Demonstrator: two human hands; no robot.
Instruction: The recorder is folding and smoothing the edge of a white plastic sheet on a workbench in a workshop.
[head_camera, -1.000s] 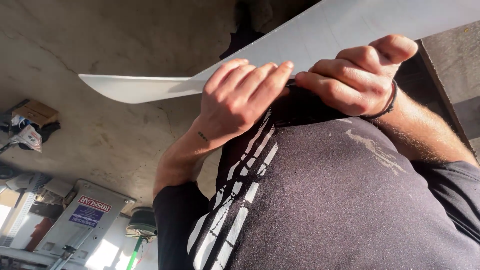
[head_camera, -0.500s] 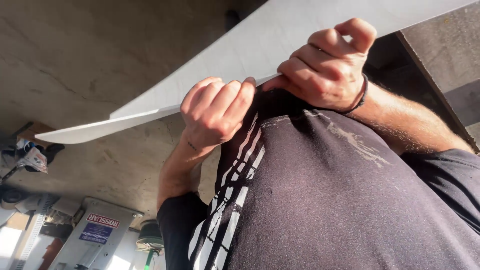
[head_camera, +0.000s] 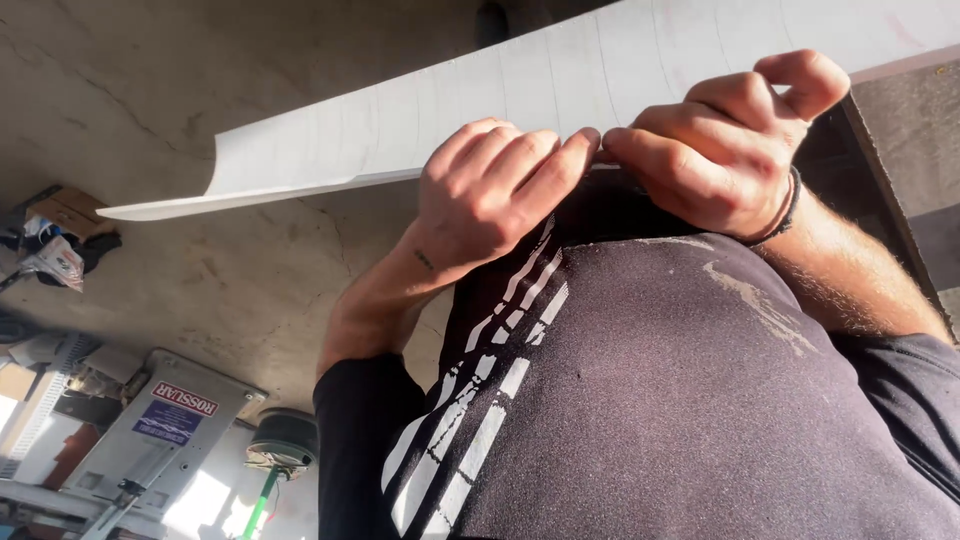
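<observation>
A long white sheet (head_camera: 420, 130), thin and slightly curled at its free end, runs from the upper right down to the left. Both hands grip its near edge side by side, close to my chest. My left hand (head_camera: 490, 190) curls its fingers over the edge. My right hand (head_camera: 720, 140), with a dark band (head_camera: 787, 212) on the wrist, pinches the edge right beside it, fingertips almost touching the left hand's. My dark shirt with white stripes (head_camera: 650, 400) fills the lower frame.
Cracked concrete floor (head_camera: 200, 80) lies beyond the sheet. A grey machine with a label (head_camera: 170, 420) stands at lower left, with a green-stemmed stand (head_camera: 275, 455) next to it. A cardboard box and rags (head_camera: 60, 235) sit at the left edge. A dark panel (head_camera: 900, 130) is at right.
The sheet's free left end dropped lower, then rose partway back. Both hands kept hold of the edge and shifted slightly with it; the fingertips now sit closer together.
</observation>
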